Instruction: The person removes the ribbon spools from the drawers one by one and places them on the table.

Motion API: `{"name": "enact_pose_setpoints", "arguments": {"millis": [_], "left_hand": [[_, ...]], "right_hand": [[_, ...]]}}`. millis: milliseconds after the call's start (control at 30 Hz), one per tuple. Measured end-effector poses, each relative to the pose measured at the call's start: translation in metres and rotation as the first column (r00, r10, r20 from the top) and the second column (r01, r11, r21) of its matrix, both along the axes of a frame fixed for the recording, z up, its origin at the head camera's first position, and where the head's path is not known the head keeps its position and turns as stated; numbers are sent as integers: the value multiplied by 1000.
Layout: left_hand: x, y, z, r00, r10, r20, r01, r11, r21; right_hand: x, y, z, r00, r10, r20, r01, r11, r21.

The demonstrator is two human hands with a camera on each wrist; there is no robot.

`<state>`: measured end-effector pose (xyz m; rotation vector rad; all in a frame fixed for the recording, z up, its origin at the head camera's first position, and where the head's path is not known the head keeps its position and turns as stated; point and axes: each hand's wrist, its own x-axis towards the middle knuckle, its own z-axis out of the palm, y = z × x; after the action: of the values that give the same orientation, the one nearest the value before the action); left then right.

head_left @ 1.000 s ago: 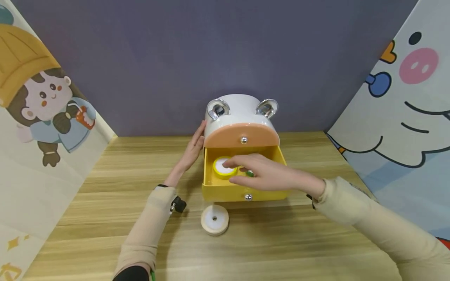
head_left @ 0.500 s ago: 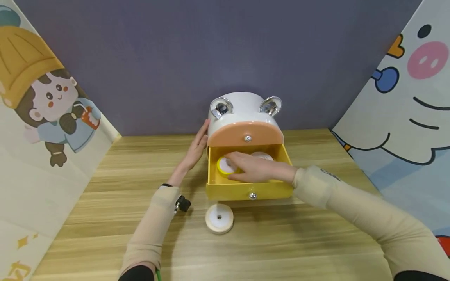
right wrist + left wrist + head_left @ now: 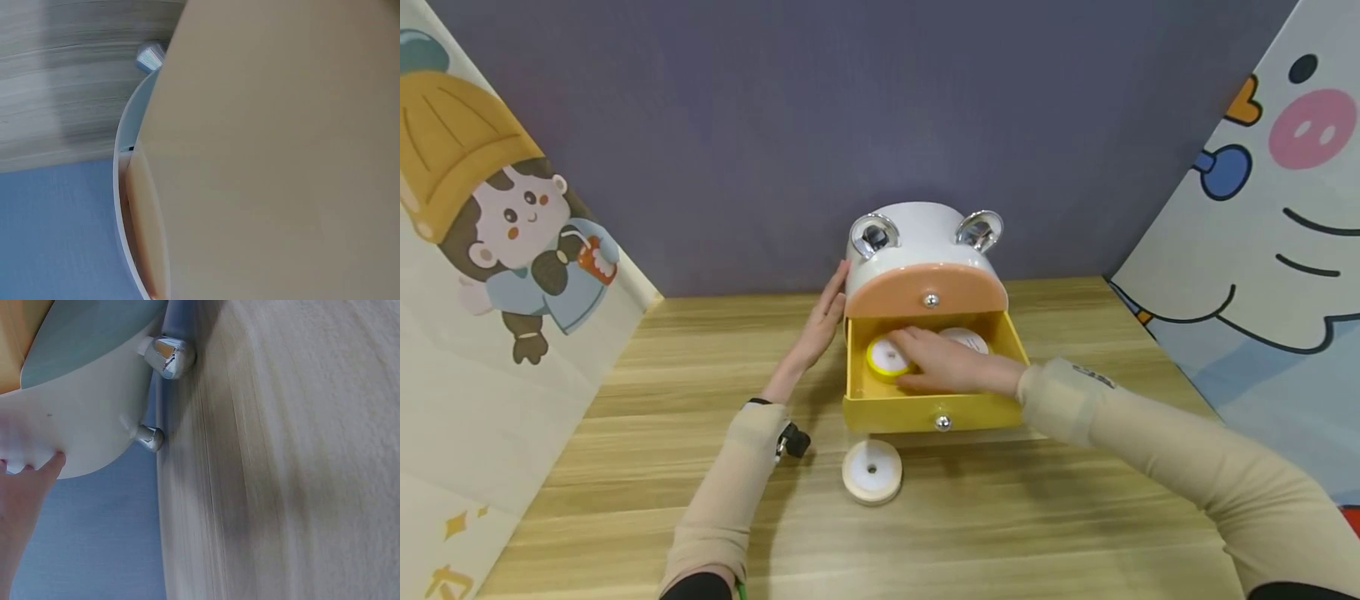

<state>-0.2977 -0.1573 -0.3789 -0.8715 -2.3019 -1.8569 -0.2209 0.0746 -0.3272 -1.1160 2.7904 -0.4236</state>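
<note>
A small white cabinet [image 3: 917, 229] with silver ears has its yellow lower drawer [image 3: 895, 414] pulled out. Inside the drawer, at the left, lies a yellow-rimmed white disc [image 3: 886, 358] with a small centre hole. My right hand [image 3: 943, 362] reaches in from the right, its fingers and thumb spanning opposite edges of that disc. Behind this hand a second white disc [image 3: 967, 339] is partly covered. With fairly straight fingers, my left hand [image 3: 818, 329] rests against the cabinet's left side; its fingertips [image 3: 57, 459] touch the white wall in the left wrist view.
On the wooden table [image 3: 1037, 517], in front of the drawer, lies a cream-rimmed white disc [image 3: 872, 472]. The orange upper drawer [image 3: 955, 287] is closed. A dark panel [image 3: 775, 150] stands behind, and cartoon panels flank the table. The drawer's yellow side [image 3: 269, 150] fills much of the right wrist view.
My right hand has lowered into the drawer and closed in on the yellow-rimmed disc. The second white disc has come into sight behind it. My left hand stays at the cabinet's side.
</note>
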Motion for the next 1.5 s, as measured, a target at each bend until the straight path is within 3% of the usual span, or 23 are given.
{"name": "enact_pose_setpoints", "arguments": {"millis": [167, 367, 533, 867, 1267, 1433, 1500], "left_hand": [[1, 1, 0, 1000, -10, -6, 10, 1000, 4], [1, 2, 0, 1000, -9, -10, 9, 1000, 3], [2, 1, 0, 1000, -2, -3, 2, 1000, -7], [2, 0, 0, 1000, -6, -21, 6, 1000, 0], [2, -1, 0, 999, -11, -44, 11, 1000, 5], [1, 0, 0, 1000, -8, -21, 8, 1000, 14], [-7, -1, -9, 999, -3, -35, 4, 1000, 23]], "right_hand": [[2, -1, -2, 999, -17, -44, 16, 1000, -27], [3, -1, -2, 997, -74, -14, 73, 995, -64], [4, -3, 1, 997, -76, 7, 76, 992, -97], [21, -8, 37, 996, -81, 45, 86, 990, -116], [57, 9, 74, 997, -2, -77, -14, 979, -204], [75, 17, 74, 995, 49, -89, -70, 964, -258], [82, 20, 69, 990, 63, -123, -94, 960, -264]]}}
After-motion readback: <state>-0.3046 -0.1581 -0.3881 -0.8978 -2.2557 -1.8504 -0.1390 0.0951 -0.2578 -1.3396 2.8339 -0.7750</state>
